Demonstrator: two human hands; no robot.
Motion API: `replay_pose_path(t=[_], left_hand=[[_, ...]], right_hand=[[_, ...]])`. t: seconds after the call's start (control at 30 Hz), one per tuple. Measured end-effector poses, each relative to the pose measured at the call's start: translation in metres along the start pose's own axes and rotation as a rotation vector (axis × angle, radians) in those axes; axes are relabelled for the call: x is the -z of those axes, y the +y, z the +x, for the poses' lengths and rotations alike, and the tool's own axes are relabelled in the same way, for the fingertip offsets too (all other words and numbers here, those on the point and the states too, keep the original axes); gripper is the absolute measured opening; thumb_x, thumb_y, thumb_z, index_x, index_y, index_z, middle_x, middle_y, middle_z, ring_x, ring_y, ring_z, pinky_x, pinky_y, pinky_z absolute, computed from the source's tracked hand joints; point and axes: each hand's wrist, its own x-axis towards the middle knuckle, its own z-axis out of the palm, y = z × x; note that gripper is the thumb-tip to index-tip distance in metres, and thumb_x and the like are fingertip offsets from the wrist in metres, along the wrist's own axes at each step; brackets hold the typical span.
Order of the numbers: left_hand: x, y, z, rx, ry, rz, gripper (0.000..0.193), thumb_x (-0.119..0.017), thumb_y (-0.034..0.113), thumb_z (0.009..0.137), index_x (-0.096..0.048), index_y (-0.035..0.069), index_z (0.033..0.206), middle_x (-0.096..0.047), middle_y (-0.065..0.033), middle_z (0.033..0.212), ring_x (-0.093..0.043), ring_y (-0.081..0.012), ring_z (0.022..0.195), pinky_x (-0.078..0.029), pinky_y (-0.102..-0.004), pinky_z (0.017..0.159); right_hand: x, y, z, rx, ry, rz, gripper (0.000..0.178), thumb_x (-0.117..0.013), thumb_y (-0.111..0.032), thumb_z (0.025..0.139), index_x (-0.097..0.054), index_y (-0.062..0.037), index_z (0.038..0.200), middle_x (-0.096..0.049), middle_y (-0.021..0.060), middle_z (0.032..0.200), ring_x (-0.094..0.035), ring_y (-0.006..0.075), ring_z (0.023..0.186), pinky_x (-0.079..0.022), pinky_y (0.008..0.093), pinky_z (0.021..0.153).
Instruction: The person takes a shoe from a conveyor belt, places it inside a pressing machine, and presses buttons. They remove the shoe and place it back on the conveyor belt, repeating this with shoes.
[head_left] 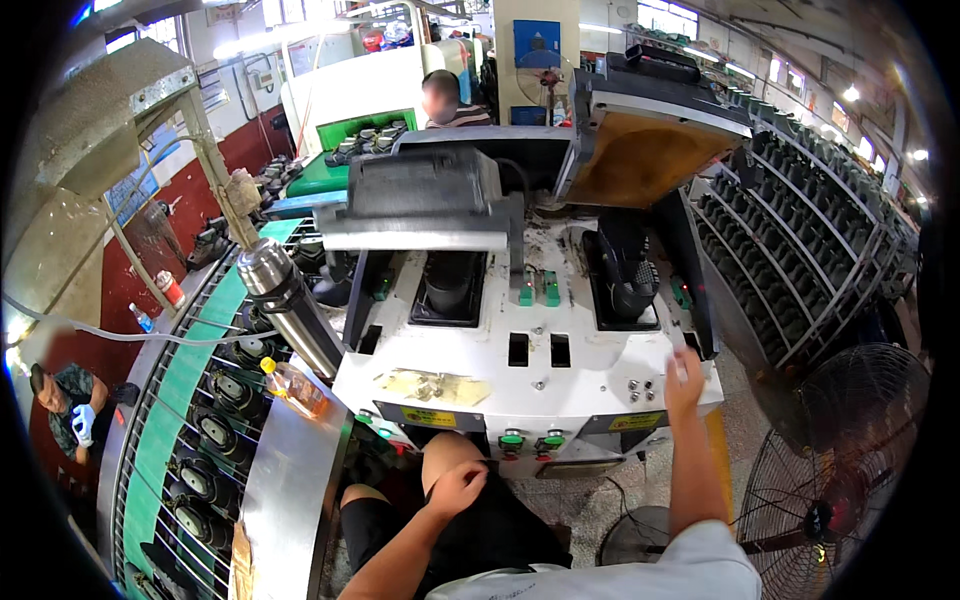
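Observation:
My right hand [684, 380] is raised at the right front edge of a white two-station press [470, 345]; its fingers are smeared by motion. On my thigh rests my left hand [459, 488], its fingers curled in, with no object showing in them. In the right station a black shoe [627, 270] stands under a raised lid [650, 150] with a brown underside. The left station has a black block [447, 285] in its recess, and its dark lid [415, 195] hangs above and behind it. Green and red buttons [512, 440] line the front panel.
Left, a roller conveyor [165, 425] carries several shoes [215, 430]. A steel flask [290, 305] and an orange drink bottle [295, 388] stand beside it. A floor fan [820, 510] and a shoe rack [800, 230] are right. Two people work at the back and far left.

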Motion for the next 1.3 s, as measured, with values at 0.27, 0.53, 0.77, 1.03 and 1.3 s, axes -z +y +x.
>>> replay_pose_path(t=[0.27,0.53,0.77,1.03,1.3], left_hand=[[-0.110,0.046,0.090,-0.079,-0.409,0.224,0.024,-0.044,0.017,0.085,-0.062,0.002,0.092,-0.064,-0.0224,0.088,-0.060,-0.0397,0.087,-0.046,-0.0473,0.078],[-0.049,-0.003,0.040,0.060,-0.154,-0.007,0.023,-0.050,0.022,0.088,-0.064,0.003,0.089,-0.064,-0.0190,0.080,-0.063,-0.0373,0.077,-0.049,-0.0429,0.068],[-0.091,0.023,0.062,-0.264,-0.606,0.140,0.033,-0.040,0.026,0.095,-0.062,0.002,0.101,-0.063,-0.0245,0.091,-0.060,-0.0423,0.087,-0.048,-0.0473,0.073],[-0.108,0.020,0.071,-0.220,-0.433,0.038,0.024,-0.049,0.021,0.090,-0.061,0.001,0.098,-0.064,-0.0205,0.087,-0.060,-0.0383,0.074,-0.046,-0.0437,0.063],[0.073,-0.070,-0.023,0.270,0.392,-0.006,0.021,-0.057,0.020,0.085,-0.070,0.004,0.093,-0.068,-0.0159,0.082,-0.068,-0.0284,0.075,-0.053,-0.0363,0.067]], right_hand=[[0.070,0.077,-0.126,-1.242,0.376,0.891,0.019,-0.059,-0.030,0.087,-0.052,-0.0154,0.079,-0.047,-0.0019,0.069,-0.044,0.0125,0.067,-0.036,0.0246,0.063],[0.018,0.071,-0.215,-0.894,0.080,0.532,0.012,-0.056,-0.022,0.085,-0.052,-0.0117,0.079,-0.051,0.0020,0.072,-0.046,0.0148,0.069,-0.039,0.0327,0.063],[0.021,0.100,-0.154,-1.325,0.634,0.637,0.025,-0.046,-0.032,0.090,-0.051,-0.0075,0.089,-0.048,0.0005,0.065,-0.042,0.0129,0.056,-0.037,0.0271,0.053],[0.081,0.156,-0.233,-0.816,-0.762,0.001,0.030,-0.065,-0.036,0.078,-0.058,-0.0070,0.081,-0.056,0.0048,0.066,-0.055,0.0194,0.058,-0.045,0.0310,0.053],[-0.049,-0.158,-0.205,-0.003,-1.473,0.075,0.033,-0.067,-0.031,0.076,-0.065,-0.0073,0.098,-0.066,0.0132,0.096,-0.062,0.0334,0.092,-0.049,0.0422,0.080]])
